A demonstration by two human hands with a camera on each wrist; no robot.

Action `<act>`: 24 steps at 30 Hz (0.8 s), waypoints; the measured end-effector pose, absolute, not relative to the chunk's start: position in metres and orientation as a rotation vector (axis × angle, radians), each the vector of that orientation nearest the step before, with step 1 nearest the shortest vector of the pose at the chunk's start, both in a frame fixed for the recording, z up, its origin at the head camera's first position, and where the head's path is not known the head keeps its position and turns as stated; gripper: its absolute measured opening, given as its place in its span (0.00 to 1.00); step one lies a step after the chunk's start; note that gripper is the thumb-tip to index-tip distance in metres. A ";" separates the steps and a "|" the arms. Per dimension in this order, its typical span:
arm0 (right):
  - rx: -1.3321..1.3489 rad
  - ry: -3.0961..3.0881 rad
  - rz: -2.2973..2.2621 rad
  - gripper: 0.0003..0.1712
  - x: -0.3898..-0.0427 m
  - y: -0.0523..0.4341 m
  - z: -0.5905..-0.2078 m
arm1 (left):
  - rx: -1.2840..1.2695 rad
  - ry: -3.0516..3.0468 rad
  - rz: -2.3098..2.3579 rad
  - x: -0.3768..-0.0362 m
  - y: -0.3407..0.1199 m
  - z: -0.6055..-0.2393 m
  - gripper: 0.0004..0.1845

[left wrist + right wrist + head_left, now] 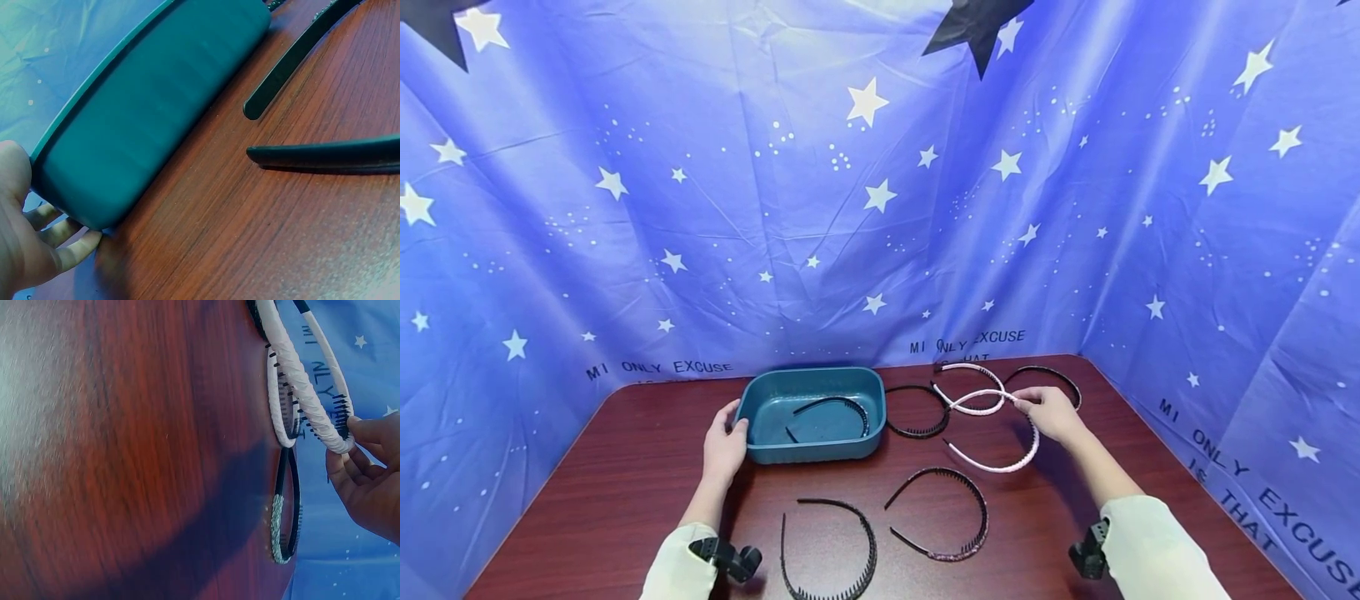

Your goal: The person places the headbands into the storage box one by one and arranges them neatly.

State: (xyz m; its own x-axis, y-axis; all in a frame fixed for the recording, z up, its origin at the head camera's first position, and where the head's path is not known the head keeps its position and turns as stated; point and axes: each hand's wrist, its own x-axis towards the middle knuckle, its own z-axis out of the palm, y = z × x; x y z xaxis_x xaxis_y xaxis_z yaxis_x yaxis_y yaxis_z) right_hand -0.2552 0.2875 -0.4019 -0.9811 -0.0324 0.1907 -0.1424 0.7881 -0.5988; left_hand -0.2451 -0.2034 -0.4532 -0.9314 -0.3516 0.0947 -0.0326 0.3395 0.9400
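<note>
My left hand (725,450) grips the left end of a teal plastic basin (820,454), thumb at the rim and other fingers against its outer wall and lower corner in the left wrist view. A dark toothed headband (850,402) lies inside the basin. At the right, my right hand (1047,410) pinches a white wrapped headband (1032,454) by its curved top, between thumb and fingers. The right wrist view shows this headband (303,387) raised over the table, its black teeth along the inner side. A second white headband (994,377) lies behind it, partly overlapped.
One black headband (925,434) lies against the basin's right side, another (1071,385) behind my right hand. Near the front are a black toothed headband (872,546) and a dark speckled one (983,517). A starry blue cloth (820,208) hangs behind the reddish-brown table (617,500).
</note>
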 end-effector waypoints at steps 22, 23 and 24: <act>0.174 -2.794 1.009 0.13 -0.265 0.257 -0.395 | 0.329 -2.320 -1.623 -0.250 -0.206 -0.459 0.23; 0.177 -2.794 1.015 0.13 -0.266 0.256 -0.394 | 0.330 -2.316 -1.619 -0.250 -0.206 -0.459 0.23; 0.176 -2.794 1.021 0.13 -0.266 0.255 -0.394 | 0.328 -2.315 -1.612 -0.250 -0.206 -0.459 0.23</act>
